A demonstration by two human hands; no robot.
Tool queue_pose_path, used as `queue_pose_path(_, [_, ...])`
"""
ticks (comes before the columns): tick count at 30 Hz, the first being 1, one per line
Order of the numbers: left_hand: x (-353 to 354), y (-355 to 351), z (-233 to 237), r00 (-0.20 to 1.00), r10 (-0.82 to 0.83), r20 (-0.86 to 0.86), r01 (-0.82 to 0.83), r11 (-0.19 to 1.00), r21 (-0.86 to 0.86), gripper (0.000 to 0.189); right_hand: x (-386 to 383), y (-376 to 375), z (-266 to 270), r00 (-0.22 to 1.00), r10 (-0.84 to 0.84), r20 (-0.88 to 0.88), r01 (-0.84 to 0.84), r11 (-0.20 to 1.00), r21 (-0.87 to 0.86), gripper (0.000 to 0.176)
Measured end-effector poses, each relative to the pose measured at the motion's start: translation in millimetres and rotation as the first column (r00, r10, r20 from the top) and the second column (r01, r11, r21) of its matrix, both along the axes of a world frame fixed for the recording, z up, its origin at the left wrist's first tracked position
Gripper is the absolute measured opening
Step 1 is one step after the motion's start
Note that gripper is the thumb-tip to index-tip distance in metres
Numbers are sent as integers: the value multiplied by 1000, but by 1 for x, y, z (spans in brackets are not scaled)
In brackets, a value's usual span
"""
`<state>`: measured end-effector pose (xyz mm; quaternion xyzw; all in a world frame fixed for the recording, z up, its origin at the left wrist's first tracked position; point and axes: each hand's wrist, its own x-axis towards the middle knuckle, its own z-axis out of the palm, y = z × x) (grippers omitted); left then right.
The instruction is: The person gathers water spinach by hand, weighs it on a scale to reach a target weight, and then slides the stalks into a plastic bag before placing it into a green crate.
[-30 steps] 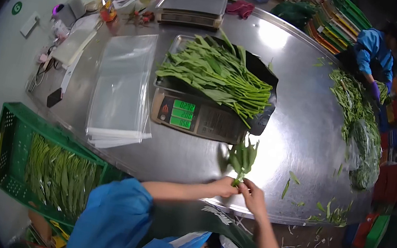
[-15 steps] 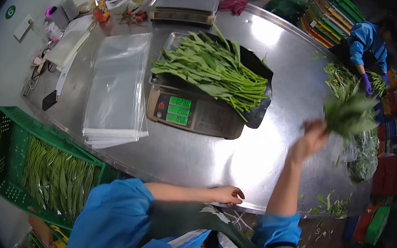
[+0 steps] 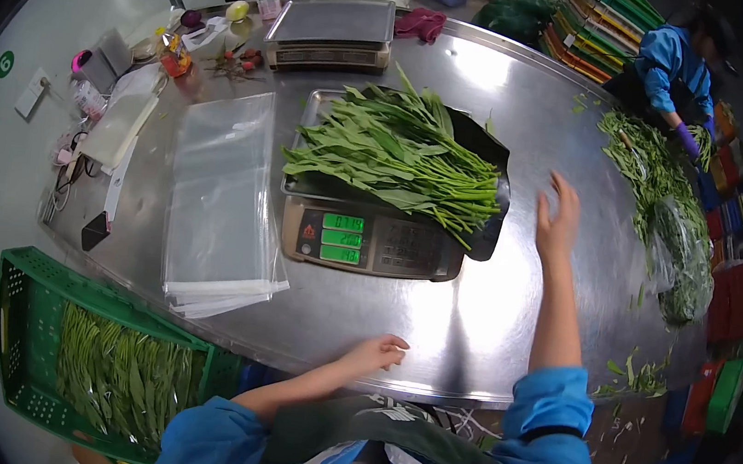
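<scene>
Left hand [image 3: 375, 355]: empty, half-curled, near bench [image 3: 353, 309] edge
Right hand [image 3: 560, 225]: empty, fingers spread, beside greens [image 3: 399, 157]
Greens: heaped on scale [image 3: 412, 244]
Bags [image 3: 219, 186]: flat, left of scale

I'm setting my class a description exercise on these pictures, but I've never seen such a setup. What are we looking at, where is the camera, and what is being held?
There is no machine arm here, just a person with two bare hands. All the pictures come from one camera worn on that person's head, looking forward and down.

The left hand is near the close edge of a metal table, fingers loosely curled. The right hand reaches out, fingers spread. Neither appears to hold anything.

On the table, leafy greens lie on a scale with lit green displays. Clear plastic bags lie to its left. At far right, a co-worker's purple-gloved hand is beside a heap of greens.
</scene>
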<state>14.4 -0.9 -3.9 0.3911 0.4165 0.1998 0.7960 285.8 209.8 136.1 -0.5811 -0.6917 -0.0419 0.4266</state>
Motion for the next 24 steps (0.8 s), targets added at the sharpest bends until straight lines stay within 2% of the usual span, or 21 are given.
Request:
queue_pose_path(1, [-4,0,-3,998,51,-36,-51,999,8,26,35,-17,-30,973,-174,153,180,983,-29,41])
queue_pose_path(2, [-6,0,-4,998,52,-34,-52,999,3,26,78,-35,-69,917,-295,270,350,918,-188,56])
queue_pose_path(3, [-6,2,-4,997,40,-60,-39,999,13,26,112,-57,-101,801,-442,404,573,761,-304,71])
queue_pose_path(4, [-5,2,-4,996,32,-87,-31,999,17,26,132,-83,-116,712,-549,439,702,531,-475,81])
queue_pose_path(5, [-3,3,-5,997,10,-73,-10,1000,6,26,177,-102,-153,688,-561,460,710,387,-589,86])
queue_pose_path(7, [4,4,-6,999,-6,-43,6,1000,2,27,212,-151,-189,722,-566,398,642,334,-690,85])
queue_pose_path(9, [14,2,-7,999,-39,-22,39,999,5,27,154,-190,-139,739,-516,432,653,396,-645,73])
queue_pose_path(11, [28,1,-8,995,-101,10,101,995,-18,28,141,-226,-157,865,-354,356,501,662,-558,49])
queue_pose_path(12, [33,0,-8,994,-108,8,108,994,-20,28,123,-237,-153,912,-295,286,409,717,-564,27])
queue_pose_path(13, [39,-1,-8,989,-145,11,145,989,-19,28,125,-249,-177,935,-269,230,352,775,-524,17])
queue_pose_path(14, [44,-3,-9,983,-181,16,181,983,-17,29,114,-255,-172,957,-236,170,290,812,-506,11])
queue_pose_path(16, [49,-7,-14,978,-210,-1,210,978,-2,29,105,-255,-152,992,-66,103,115,794,-596,10])
queue_pose_path(18, [53,-4,-13,954,-298,-14,298,954,40,29,123,-255,-139,985,168,27,-100,702,-705,12])
queue_pose_path(19, [49,-5,-10,951,-301,-70,306,949,73,28,168,-253,-156,933,239,270,-14,773,-634,15])
queue_pose_path(20, [45,-1,-10,941,-316,-123,329,937,112,28,226,-251,-165,915,-74,397,274,835,-478,18])
queue_pose_path(21, [41,4,-15,918,-365,-158,385,915,120,28,246,-246,-102,919,-373,129,384,771,-508,18])
queue_pose_path(22, [36,11,-21,891,-408,-199,436,891,129,28,259,-254,-72,586,-651,482,764,643,-61,17])
queue_pose_path(23, [34,21,-22,854,-479,-202,511,845,156,28,267,-259,-42,348,-774,529,815,528,237,13])
queue_pose_path(24, [34,28,-21,879,-432,-202,467,866,180,27,268,-265,-22,292,-805,516,845,470,255,13])
